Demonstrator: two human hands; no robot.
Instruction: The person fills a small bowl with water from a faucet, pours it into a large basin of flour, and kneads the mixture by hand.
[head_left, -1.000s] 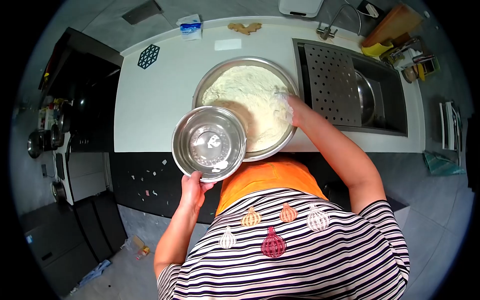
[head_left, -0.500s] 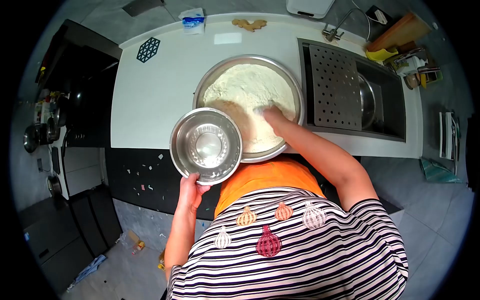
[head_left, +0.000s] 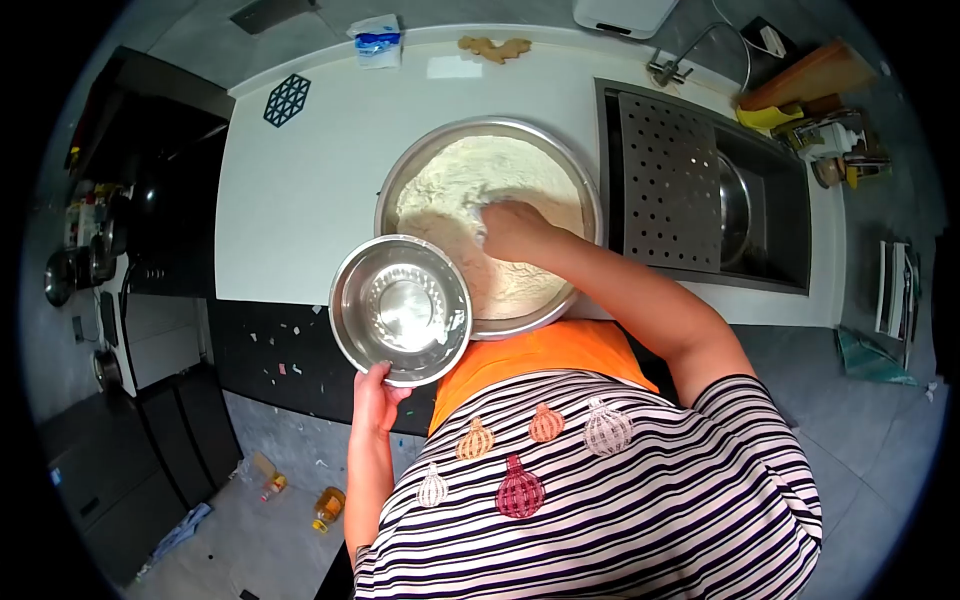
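Beneath the right hand (head_left: pixel 515 232), its grip unclear, lies a powder-filled basin (head_left: pixel 592 205); the left hand (head_left: pixel 376 400) grasps a smaller bowl (head_left: pixel 400 308).

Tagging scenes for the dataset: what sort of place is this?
Kitchen, probably a home one: sink with faucet, ginger-like root on the white counter, large metal bowl of pale powder.

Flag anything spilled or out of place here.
Pale bits dot the dark surface below the counter; they look like litter, though possibly a pattern. A rumpled blue cloth seems dropped on the floor. No obvious spill around the big bowl.
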